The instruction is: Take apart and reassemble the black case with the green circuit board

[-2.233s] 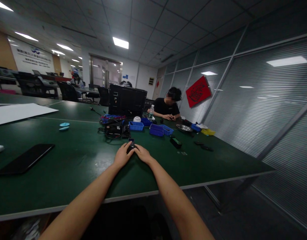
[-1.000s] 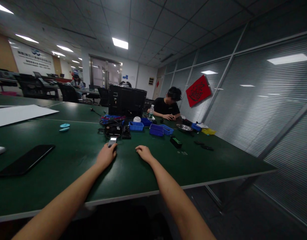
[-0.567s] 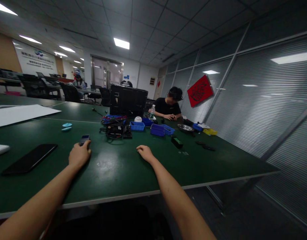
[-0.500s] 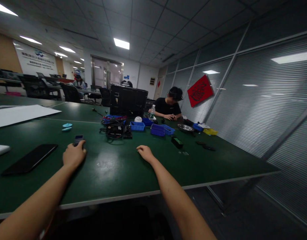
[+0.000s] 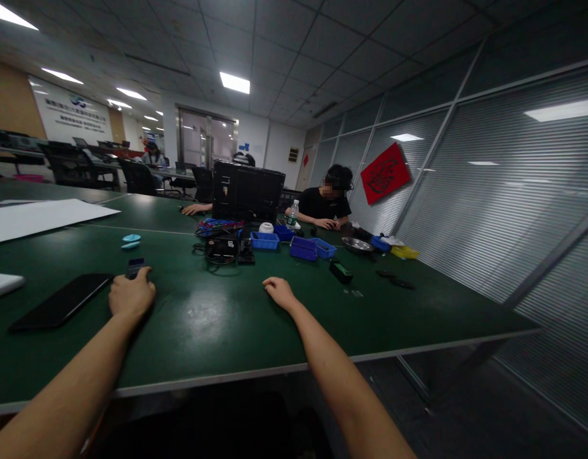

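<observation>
My left hand (image 5: 132,295) is closed around a small dark grey device with a screen (image 5: 136,265), on or just above the green table. Its far end sticks out beyond my fingers; the rest is hidden under the hand. Just left of this hand lies a flat black slab (image 5: 62,301). A light blue two-part object (image 5: 131,241) sits beyond the device. My right hand (image 5: 279,293) rests on the table near the middle, its fingers curled in, with nothing seen in them.
Cables and a black box (image 5: 221,250) lie ahead, beside blue trays (image 5: 264,240) and a monitor (image 5: 249,191). A black-green box (image 5: 340,272) and a metal bowl (image 5: 357,244) stand to the right. A co-worker (image 5: 330,201) sits across the green table (image 5: 217,344); another person's hand (image 5: 197,208) reaches past the monitor.
My left hand has shifted left with the small device, closer to the black slab. Another person's hand has appeared left of the monitor. My right hand stays in place.
</observation>
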The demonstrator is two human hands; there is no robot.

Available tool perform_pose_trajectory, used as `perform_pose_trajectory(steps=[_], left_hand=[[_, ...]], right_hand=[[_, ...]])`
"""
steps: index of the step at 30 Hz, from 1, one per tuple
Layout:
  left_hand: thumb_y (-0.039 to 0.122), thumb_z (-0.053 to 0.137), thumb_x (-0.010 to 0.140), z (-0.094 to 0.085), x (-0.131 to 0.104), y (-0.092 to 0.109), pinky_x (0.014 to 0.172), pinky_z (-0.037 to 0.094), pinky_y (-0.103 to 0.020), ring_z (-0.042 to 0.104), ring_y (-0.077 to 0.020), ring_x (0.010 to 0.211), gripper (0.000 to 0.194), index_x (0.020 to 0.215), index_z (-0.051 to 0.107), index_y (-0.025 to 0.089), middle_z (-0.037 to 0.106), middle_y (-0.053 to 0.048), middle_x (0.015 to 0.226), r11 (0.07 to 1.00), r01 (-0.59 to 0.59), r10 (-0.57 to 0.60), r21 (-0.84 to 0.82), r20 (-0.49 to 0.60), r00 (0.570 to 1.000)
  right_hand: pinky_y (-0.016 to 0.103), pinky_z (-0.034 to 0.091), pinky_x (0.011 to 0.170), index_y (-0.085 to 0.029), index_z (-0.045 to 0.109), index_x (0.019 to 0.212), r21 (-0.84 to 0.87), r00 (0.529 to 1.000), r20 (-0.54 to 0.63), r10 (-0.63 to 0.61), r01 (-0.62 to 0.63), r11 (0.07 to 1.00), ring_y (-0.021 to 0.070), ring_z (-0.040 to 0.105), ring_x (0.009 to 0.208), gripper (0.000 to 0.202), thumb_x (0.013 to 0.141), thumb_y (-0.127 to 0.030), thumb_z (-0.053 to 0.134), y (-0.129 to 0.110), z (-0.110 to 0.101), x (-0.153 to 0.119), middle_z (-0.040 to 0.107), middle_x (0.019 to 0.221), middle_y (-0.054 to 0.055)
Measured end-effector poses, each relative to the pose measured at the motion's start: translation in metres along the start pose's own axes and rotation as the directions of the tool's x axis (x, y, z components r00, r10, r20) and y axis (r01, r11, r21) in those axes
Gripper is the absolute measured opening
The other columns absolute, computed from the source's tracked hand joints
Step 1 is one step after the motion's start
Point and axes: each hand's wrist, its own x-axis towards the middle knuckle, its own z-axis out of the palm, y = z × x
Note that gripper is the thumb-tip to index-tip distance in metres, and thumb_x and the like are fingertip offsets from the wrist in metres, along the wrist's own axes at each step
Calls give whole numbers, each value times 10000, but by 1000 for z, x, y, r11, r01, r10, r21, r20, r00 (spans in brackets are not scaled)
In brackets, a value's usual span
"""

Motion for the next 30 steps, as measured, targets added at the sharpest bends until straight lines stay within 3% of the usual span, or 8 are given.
perform_pose_trajectory(steps=[5,12,17,30], left_hand=[[404,318,815,8,-5,10,693,424,-343,537,-279,883,474,1255,415,254,457,-173,1068,970,-242,242,-11,3,970],[381,359,804,26,-22,49,725,429,-312,570,-206,800,468,1260,394,284,474,-128,1060,841,-541,540,15,54,840],[349,399,801,29,-39,80,748,414,-305,565,-201,826,456,1254,394,301,483,-114,1048,802,-596,596,-35,92,798],[242,480,766,47,-92,160,818,380,-306,517,-204,925,465,1225,431,302,493,-96,1022,663,-716,742,-219,63,668]], right_hand=[[245,428,797,-208,661,871,-7,1000,-2,5,-5,1000,134,589,864,218,740,-134,503,-2,-1,0,661,920,5],[242,432,785,-193,660,875,-5,1000,-2,17,-17,1000,135,591,841,221,732,-131,503,-4,-1,0,662,904,13],[239,427,792,-207,659,870,-7,1000,6,11,-11,1000,134,586,874,223,737,-133,497,-1,0,0,656,936,8],[229,421,778,-211,658,857,-44,1000,9,8,-8,999,135,581,830,236,722,-124,486,0,2,2,658,899,5]])
